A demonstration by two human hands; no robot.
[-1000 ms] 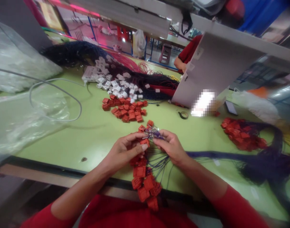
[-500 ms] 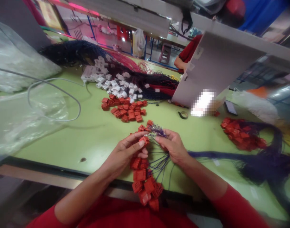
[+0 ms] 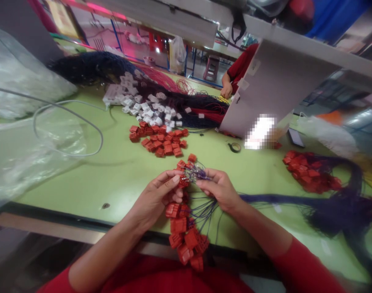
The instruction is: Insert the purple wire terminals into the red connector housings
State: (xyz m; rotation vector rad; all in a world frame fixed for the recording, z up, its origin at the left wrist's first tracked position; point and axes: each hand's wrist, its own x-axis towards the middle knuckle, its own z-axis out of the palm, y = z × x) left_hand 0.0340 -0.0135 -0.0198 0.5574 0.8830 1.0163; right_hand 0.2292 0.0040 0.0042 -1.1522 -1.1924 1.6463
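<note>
My left hand (image 3: 161,193) pinches a red connector (image 3: 182,181) between thumb and fingers at the middle of the table. Just to its right, my right hand (image 3: 218,187) grips a bundle of purple wires (image 3: 201,173), whose metal-tipped ends point left toward that connector. Whether any tip enters the connector is too small to tell. Below my hands, a cluster of red connectors (image 3: 186,238) on purple wires hangs over the table's front edge. More loose red connectors (image 3: 161,142) lie beyond my hands.
White connectors (image 3: 152,110) with dark and red wires lie behind. At the right are wired red connectors (image 3: 309,173), a phone (image 3: 296,138) and black tape (image 3: 234,147). Plastic bags (image 3: 24,77) and a grey cable (image 3: 102,142) occupy the left. A person's hand (image 3: 226,89) shows behind the panel (image 3: 265,89).
My left hand has shifted slightly left with the connector. The wire tips in my right hand now sit farther left and lower. The other person's hand has come into fuller view.
</note>
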